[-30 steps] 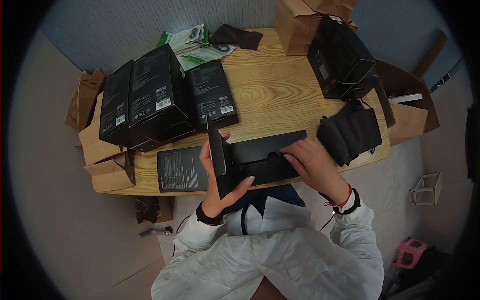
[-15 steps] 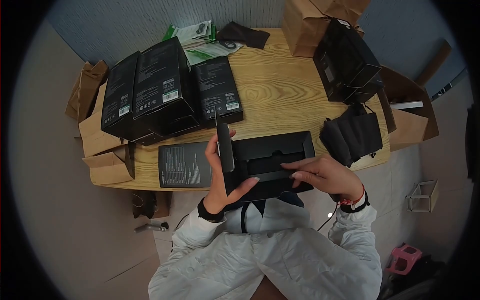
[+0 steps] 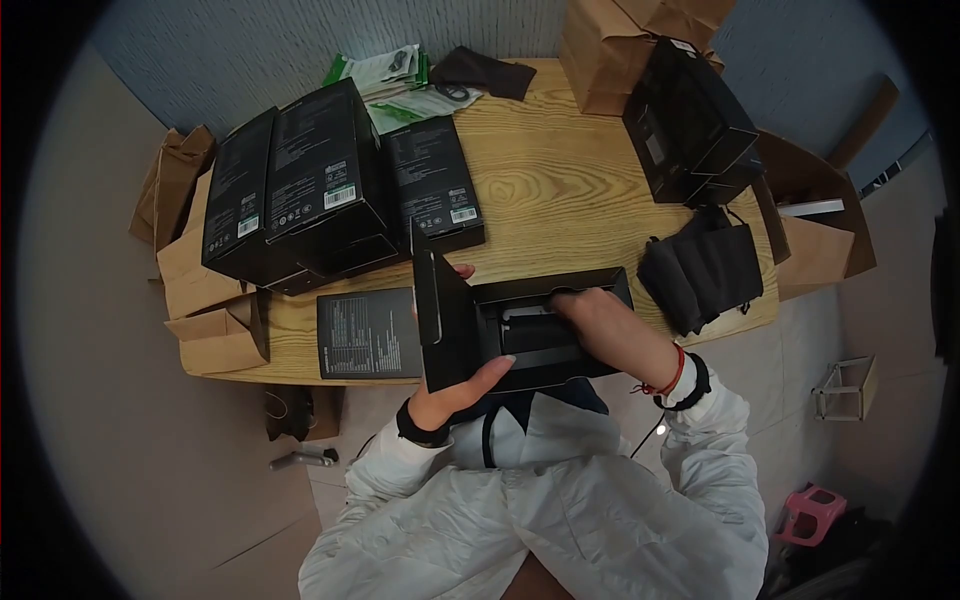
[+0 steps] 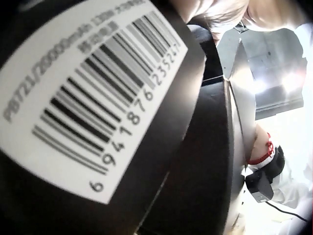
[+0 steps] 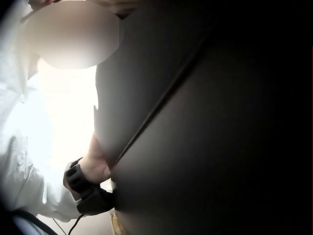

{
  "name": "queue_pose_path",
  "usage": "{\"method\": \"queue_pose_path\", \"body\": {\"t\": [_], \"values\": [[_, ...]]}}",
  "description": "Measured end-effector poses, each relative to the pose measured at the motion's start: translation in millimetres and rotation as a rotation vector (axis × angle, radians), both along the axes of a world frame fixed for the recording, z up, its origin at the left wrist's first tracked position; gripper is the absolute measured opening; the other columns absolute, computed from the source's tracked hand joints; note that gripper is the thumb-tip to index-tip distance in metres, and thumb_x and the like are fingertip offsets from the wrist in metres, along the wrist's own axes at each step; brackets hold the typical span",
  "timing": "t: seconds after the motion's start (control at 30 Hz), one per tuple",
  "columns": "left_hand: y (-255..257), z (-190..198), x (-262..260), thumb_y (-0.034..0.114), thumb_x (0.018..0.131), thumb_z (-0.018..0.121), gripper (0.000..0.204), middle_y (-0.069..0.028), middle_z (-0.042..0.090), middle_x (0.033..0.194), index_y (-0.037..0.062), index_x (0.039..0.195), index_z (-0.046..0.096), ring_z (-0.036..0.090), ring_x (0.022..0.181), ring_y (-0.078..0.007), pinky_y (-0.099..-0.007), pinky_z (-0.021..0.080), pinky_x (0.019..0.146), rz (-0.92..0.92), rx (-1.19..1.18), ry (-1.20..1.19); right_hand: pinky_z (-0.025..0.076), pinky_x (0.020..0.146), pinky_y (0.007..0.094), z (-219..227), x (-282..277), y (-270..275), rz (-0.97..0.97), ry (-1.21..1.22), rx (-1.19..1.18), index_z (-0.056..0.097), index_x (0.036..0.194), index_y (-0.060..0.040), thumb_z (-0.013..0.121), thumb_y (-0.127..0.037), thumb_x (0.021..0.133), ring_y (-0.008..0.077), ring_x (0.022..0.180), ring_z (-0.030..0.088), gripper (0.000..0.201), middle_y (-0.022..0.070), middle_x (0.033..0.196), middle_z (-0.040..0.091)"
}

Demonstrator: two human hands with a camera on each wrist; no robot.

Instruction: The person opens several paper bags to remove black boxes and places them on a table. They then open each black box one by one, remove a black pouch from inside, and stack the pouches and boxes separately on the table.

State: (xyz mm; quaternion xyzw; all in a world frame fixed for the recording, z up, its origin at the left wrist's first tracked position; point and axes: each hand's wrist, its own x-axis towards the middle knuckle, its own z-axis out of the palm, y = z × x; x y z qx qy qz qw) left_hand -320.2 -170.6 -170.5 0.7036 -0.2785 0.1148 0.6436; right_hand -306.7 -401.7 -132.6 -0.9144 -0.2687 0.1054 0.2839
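My left hand (image 3: pixel 450 398) grips an opened black box (image 3: pixel 533 375) at its left end, thumb over the near edge and fingers behind the raised lid (image 3: pixel 443 318). Inside lie a dark insert and a small pale, shiny part (image 3: pixel 522 314). My right hand (image 3: pixel 615 330) reaches down into the box from the right, fingers bent. Its fingertips are hidden, so I cannot tell whether they pinch anything. A white barcode label (image 4: pixel 105 98) reading PB721/20000mAh fills much of the left wrist view. Dark box panels (image 5: pixel 195 127) fill most of the right wrist view.
Large black boxes (image 3: pixel 325 170) stand at the left of the table, beside a flatter one (image 3: pixel 432 175). A grey printed box (image 3: pixel 365 335) lies at the front edge. To the right are a dark pouch (image 3: pixel 702 268), another black box (image 3: pixel 688 120) and a paper bag (image 3: pixel 605 60).
My right hand first touches the dark piece inside the box, draws back toward the near right side, then reaches deeper in. The pale part now shows. My left hand keeps its hold.
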Motion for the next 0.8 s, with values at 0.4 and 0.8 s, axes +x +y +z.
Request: {"method": "queue_pose_path", "body": {"t": [0.4, 0.8], "values": [[-2, -3, -2, 0.028, 0.065, 0.081, 0.104, -0.0196, 0.029, 0.134, -0.0023, 0.139, 0.014, 0.033, 0.126, -0.0327, -0.0436, 0.027, 0.106, 0.122, 0.164, -0.025, 0.038, 0.087, 0.0318, 4, -13, 9, 0.105, -0.432, -0.264, 0.059, 0.101, -0.0008, 0.055, -0.007, 0.081, 0.0261, 0.096, 0.054, 0.021, 0.0138, 0.101, 0.056], [-3, -5, -1, 0.025, 0.064, 0.083, 0.106, -0.0195, 0.027, 0.135, -0.0009, 0.140, 0.014, 0.033, 0.126, -0.0329, -0.0439, 0.030, 0.105, 0.127, 0.176, -0.043, 0.050, 0.060, 0.0379, -8, 0, 2, 0.089, -0.292, -0.117, 0.061, 0.091, -0.0006, 0.054, -0.003, 0.076, 0.0311, 0.072, 0.065, 0.016, 0.0136, 0.070, 0.062]]}}
